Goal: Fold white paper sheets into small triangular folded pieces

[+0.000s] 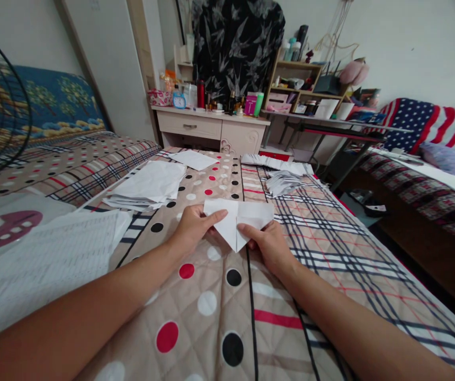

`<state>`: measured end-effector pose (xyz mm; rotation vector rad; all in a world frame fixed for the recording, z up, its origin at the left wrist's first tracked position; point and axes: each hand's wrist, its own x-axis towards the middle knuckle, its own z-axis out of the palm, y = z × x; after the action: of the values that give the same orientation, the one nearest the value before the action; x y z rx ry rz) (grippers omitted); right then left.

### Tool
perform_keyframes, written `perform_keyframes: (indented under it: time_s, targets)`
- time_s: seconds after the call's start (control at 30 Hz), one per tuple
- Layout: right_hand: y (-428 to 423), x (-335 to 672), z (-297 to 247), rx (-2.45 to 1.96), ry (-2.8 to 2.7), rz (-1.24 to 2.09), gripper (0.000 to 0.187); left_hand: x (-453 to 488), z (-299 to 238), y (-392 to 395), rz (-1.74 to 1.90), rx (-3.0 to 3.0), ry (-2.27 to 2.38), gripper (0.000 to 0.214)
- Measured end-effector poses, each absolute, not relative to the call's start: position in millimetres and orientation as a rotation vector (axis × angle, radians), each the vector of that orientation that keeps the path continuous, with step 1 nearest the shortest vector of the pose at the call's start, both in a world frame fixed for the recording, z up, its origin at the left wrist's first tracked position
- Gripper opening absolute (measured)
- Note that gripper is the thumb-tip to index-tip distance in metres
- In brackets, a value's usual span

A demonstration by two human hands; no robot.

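Note:
A white sheet of paper (240, 221), partly folded into a downward-pointing triangle, lies on the quilted bedspread (219, 317) in front of me. My left hand (194, 226) grips its left side, thumb pressed on top. On its right lower edge my right hand (267, 244) pinches it with thumb and fingers. Both hands are closed on the paper.
A stack of white sheets (148, 186) lies to the far left, one single sheet (194, 159) beyond it. Folded paper pieces (285, 181) pile at the far right. Printed sheets (44, 259) lie at my left. A dresser (211, 127), desk and second bed stand behind.

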<state>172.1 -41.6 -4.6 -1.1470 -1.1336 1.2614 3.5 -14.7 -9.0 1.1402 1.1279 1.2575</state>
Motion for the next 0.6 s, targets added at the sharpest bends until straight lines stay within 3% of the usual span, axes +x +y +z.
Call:
perform_keyframes:
  time_s: [0.27, 0.6]
  targets:
    - [-43, 172, -3, -1.194, -1.121, 1.251, 0.032, -8, -6, -6, 1.189, 1.285, 1.071, 0.036]
    - [-41, 172, -4, -1.218, -1.158, 1.251, 0.028, -10, -2, -8, 1.194, 1.400, 1.080, 0.069]
